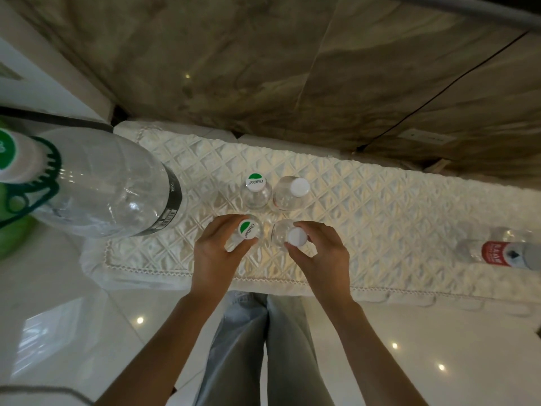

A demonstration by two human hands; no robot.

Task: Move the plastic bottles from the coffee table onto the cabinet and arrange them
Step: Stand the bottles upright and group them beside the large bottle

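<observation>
Looking straight down, I see several small clear plastic bottles standing upright in a square on the cabinet's quilted white cloth [366, 218]. My left hand [215, 253] grips the near-left bottle with a green-and-white cap [248, 229]. My right hand [319, 253] grips the near-right bottle with a plain white cap [296, 236]. Just behind them stand a second green-capped bottle [255, 189] and a second white-capped bottle [292, 192], both untouched. Farther right, a red-labelled bottle [497, 253] lies on its side on the cloth.
A very large clear water jug [99, 183] with a green handle and cap stands at the left end of the cabinet. A marbled wall runs behind the cabinet, with a black cable across it. Glossy white floor tiles and my grey trousers are below.
</observation>
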